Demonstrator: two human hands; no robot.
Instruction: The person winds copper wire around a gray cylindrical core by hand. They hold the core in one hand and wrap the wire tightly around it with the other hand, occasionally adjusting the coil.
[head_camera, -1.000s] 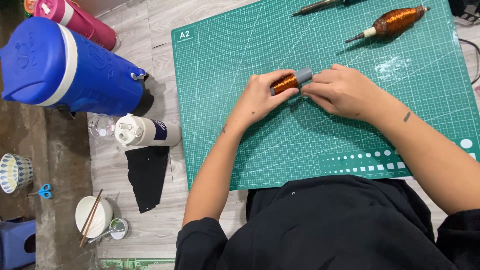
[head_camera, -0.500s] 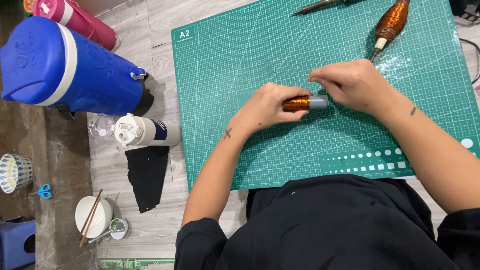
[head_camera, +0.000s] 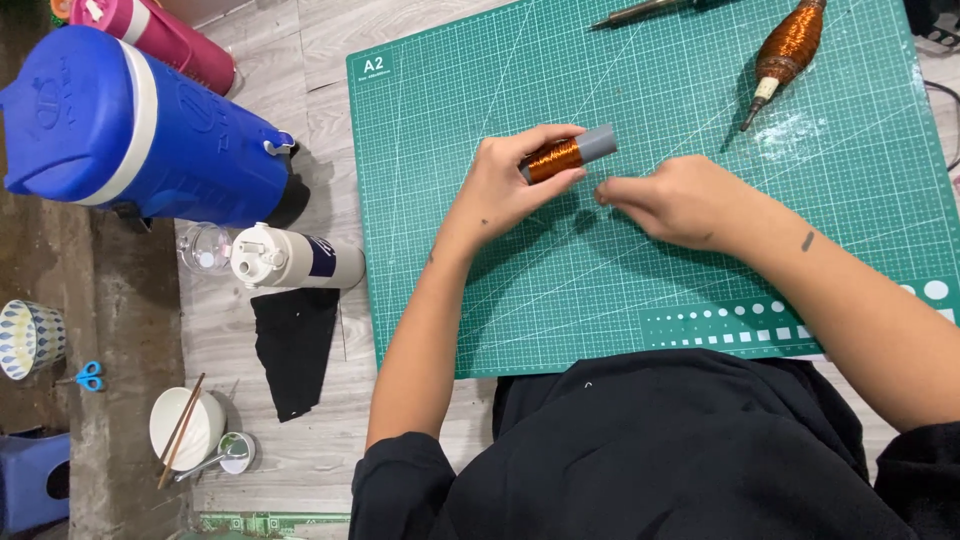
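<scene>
One small grey tube wound with copper wire (head_camera: 566, 155) sits in my left hand (head_camera: 510, 185), gripped between thumb and fingers and held just above the green cutting mat (head_camera: 620, 290), with its bare grey end pointing toward the upper right. My left hand is curled snugly around the wound part, so only a band of copper and the grey tip show. My right hand (head_camera: 672, 200) lies just beside it, slightly lower, fingers pinched together near the tube's end; I cannot tell whether a strand of wire is caught between them, as it would be too fine to see. Farther up the mat, near the top right, rests a spindle thick with copper wire (head_camera: 787, 45), and left of it a dark slim tool (head_camera: 640, 12) lies at the mat's edge. Off the mat to my left, on the pale wooden floor, a big blue cooler jug (head_camera: 130, 130) lies on its side, with a white bottle (head_camera: 290, 258) beside it, a black cloth (head_camera: 295, 345) below that, and a white bowl with chopsticks (head_camera: 185, 428) nearer me.
</scene>
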